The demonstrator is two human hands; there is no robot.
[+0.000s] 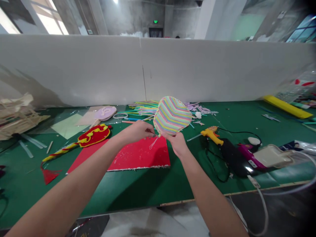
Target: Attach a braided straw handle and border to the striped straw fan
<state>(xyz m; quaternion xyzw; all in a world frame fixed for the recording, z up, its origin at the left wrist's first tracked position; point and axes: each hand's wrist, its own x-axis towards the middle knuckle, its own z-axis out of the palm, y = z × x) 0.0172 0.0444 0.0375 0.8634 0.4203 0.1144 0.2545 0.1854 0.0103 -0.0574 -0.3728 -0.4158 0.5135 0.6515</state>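
A round fan face (172, 115) with pastel zigzag stripes, apparently of pipe cleaners, is held up above the table. My right hand (177, 141) grips its lower edge, fingers closed and partly hidden behind it. Just left of the face's bottom edge, my left hand (143, 130) is closed in a pinch; what lies between its fingertips is too small to make out. Thin pale wire ends (153, 143) hang from the bottom of the fan face, between my hands. Under both hands lies a red foam board (145, 156) with a rough white edge.
On the left lie a red and yellow fan (95, 135) with a tassel and a lilac fan (105, 113). Loose pipe cleaners (142, 108) are piled behind my hands. A yellow glue gun (211, 134), a power bank (237, 158) and cables occupy the right. A white partition (98, 72) stands behind.
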